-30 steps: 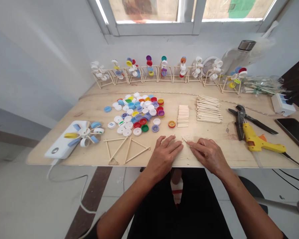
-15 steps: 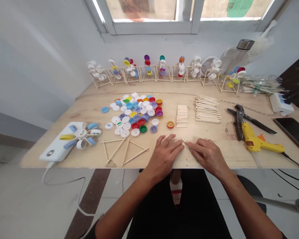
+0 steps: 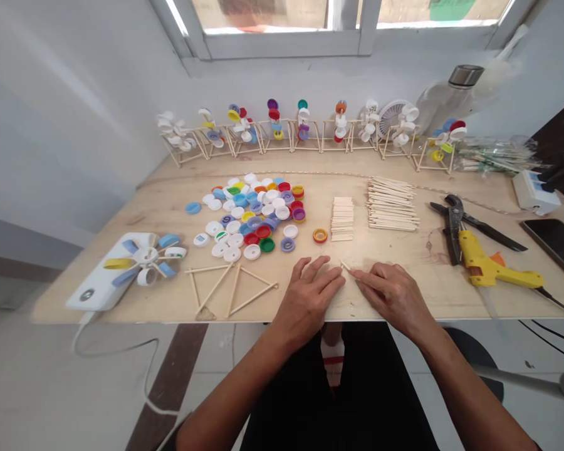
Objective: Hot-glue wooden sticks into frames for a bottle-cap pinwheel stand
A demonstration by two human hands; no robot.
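Note:
Close to the table's near edge, my right hand [image 3: 395, 294] pinches a short pale wooden stick [image 3: 345, 265] between thumb and index finger; its far end pokes out toward the left. My left hand [image 3: 309, 293] rests on the tabletop, two fingers raised and apart, the foremost ones pressed down beside the stick's tip. Anything beneath those left fingers is hidden. Left of my left hand lie two stick triangles, a left triangle [image 3: 214, 290] and a right triangle [image 3: 254, 305]. Beyond my hands are a stack of short sticks [image 3: 342, 219] and a pile of longer sticks [image 3: 392, 205].
Colourful bottle caps [image 3: 254, 216] spread across the middle left. A cap pinwheel [image 3: 145, 257] lies on a white power bank [image 3: 91, 291]. On the right are pliers [image 3: 454, 225], a yellow glue gun [image 3: 484, 266] and a phone [image 3: 557, 241]. Several stick-framed cap wheels [image 3: 275, 128] line the back.
The view has shifted slightly. Both hands stay at the same spot with the stick between them, with hardly any movement.

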